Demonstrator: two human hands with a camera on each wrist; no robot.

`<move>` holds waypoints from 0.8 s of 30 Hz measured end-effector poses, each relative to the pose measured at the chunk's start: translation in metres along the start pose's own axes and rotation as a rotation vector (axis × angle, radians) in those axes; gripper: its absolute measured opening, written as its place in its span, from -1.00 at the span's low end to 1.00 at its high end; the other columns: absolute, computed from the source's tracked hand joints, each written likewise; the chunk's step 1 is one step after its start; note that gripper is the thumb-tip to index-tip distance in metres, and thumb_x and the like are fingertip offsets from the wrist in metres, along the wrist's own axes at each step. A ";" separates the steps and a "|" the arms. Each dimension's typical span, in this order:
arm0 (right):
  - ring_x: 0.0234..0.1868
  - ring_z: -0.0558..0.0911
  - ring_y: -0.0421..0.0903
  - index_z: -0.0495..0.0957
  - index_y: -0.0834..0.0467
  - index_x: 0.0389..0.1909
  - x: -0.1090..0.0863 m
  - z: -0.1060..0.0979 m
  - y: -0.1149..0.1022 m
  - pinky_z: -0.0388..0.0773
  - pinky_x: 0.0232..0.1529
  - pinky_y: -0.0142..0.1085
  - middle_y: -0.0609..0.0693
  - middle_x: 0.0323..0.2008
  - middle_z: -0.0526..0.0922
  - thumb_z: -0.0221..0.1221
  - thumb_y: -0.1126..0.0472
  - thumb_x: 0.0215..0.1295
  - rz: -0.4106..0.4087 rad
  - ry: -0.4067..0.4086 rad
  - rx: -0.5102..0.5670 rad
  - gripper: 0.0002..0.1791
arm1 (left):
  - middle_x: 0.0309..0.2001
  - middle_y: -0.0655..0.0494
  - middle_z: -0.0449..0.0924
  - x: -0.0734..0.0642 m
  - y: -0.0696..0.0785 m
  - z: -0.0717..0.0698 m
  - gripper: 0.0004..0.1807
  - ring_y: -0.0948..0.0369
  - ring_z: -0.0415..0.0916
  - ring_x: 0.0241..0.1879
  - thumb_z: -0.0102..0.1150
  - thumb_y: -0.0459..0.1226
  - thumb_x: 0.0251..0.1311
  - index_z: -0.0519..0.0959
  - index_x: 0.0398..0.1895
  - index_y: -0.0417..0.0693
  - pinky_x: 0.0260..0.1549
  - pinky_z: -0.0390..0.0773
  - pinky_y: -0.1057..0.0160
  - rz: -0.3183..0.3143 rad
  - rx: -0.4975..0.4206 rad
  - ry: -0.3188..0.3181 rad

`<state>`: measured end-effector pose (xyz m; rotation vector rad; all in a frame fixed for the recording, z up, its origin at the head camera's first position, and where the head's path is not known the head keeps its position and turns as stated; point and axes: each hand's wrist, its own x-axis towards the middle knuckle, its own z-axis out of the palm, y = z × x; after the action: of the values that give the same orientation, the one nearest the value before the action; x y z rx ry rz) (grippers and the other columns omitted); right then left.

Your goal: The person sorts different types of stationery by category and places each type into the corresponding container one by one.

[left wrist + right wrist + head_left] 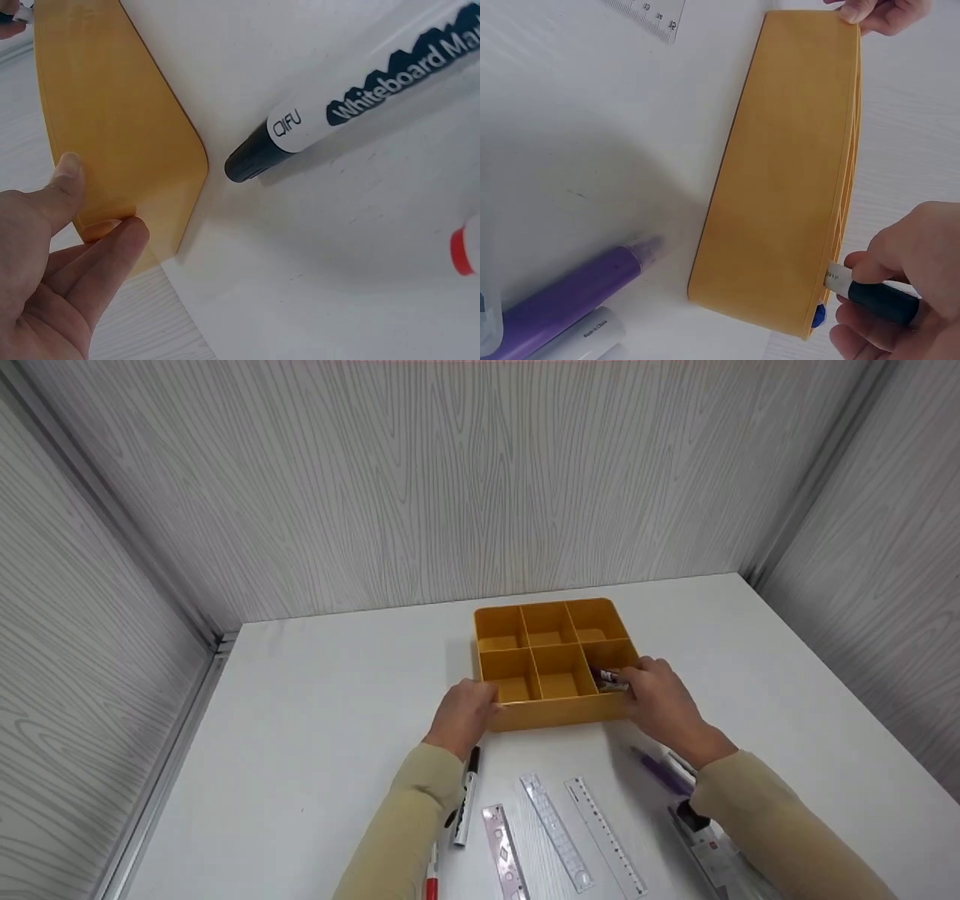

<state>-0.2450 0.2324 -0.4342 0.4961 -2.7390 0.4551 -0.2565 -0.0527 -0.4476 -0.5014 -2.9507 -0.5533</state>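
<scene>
A yellow six-compartment organizer box [559,711] stands on the white table. My left hand [465,712] pinches its near left corner, thumb on the outer wall and fingers at the rim in the left wrist view. My right hand [907,277] holds a marker [881,300] with a white body and dark cap between thumb and fingers. The marker's far end dips into the near right compartment, where a blue tip [819,315] shows beside it. In the head view, dark and white items [609,678] sit in that compartment; the other compartments hold nothing visible.
Nearer than the box lie a black-capped whiteboard marker [466,802], a red-tipped marker [432,881], a pink ruler [504,847] and two clear rulers [556,832]. A purple pen [664,774], a white marker [679,767] and clear packaging [716,859] lie by the right forearm.
</scene>
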 end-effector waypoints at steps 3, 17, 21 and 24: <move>-0.23 0.54 0.15 0.65 0.34 -0.23 -0.002 0.000 0.002 0.61 -0.14 0.00 0.26 -0.23 0.63 0.20 0.45 0.22 -0.001 0.004 -0.016 -0.87 | -0.32 0.01 0.74 0.000 0.001 0.000 -0.78 0.25 0.57 -0.42 0.31 -0.18 0.20 0.68 -0.25 -0.17 -0.34 0.66 0.30 -0.007 -0.003 -0.004; -0.28 0.43 0.06 0.68 0.32 -0.05 -0.010 0.004 0.006 0.53 -0.25 -0.10 0.19 -0.29 0.47 0.19 0.37 0.31 0.054 0.035 0.005 -0.76 | -0.34 0.00 0.73 -0.001 0.000 -0.001 -0.77 0.22 0.61 -0.40 0.30 -0.16 0.18 0.67 -0.27 -0.17 -0.34 0.66 0.27 0.011 -0.011 0.015; -0.23 0.42 0.08 0.63 0.25 0.10 -0.014 0.007 0.008 0.55 -0.17 -0.06 0.22 -0.21 0.46 0.19 0.33 0.32 0.058 0.005 -0.006 -0.66 | -0.33 0.00 0.73 0.000 0.000 -0.001 -0.78 0.22 0.60 -0.40 0.33 -0.18 0.17 0.68 -0.26 -0.17 -0.33 0.67 0.28 -0.004 -0.024 0.004; -0.17 0.41 0.10 0.55 0.19 0.21 -0.017 0.006 0.010 0.53 -0.14 -0.03 0.23 -0.12 0.42 0.13 0.33 0.34 0.083 -0.020 0.020 -0.58 | -0.32 0.00 0.73 0.000 0.000 0.000 -0.78 0.23 0.58 -0.41 0.33 -0.19 0.18 0.68 -0.23 -0.17 -0.32 0.67 0.29 -0.020 -0.043 -0.008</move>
<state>-0.2350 0.2446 -0.4480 0.3952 -2.7845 0.5009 -0.2566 -0.0529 -0.4472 -0.4798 -2.9603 -0.6197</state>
